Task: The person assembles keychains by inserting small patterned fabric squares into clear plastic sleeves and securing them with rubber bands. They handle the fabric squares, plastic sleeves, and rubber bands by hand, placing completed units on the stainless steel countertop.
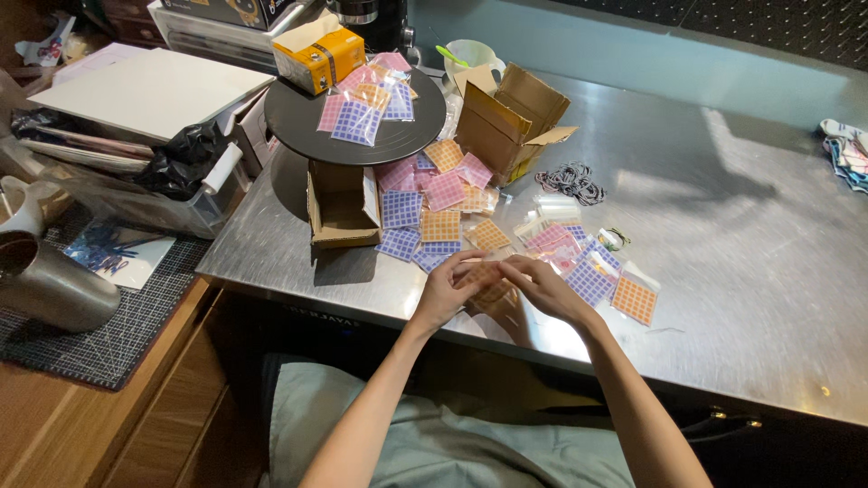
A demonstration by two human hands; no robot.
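Both hands meet at the near edge of the steel worktop (741,271): the left hand (448,291) and right hand (542,287) pinch an orange sticker sheet (493,280) between them, fingers closed on its edges. Purple, pink and orange sheets lie scattered just beyond, an open cardboard box (342,206) to the left, black hair ties (571,181) farther back.

Brushed metal table (741,271), glossy plastic sticker packets (402,210), matt cardboard boxes (506,122).
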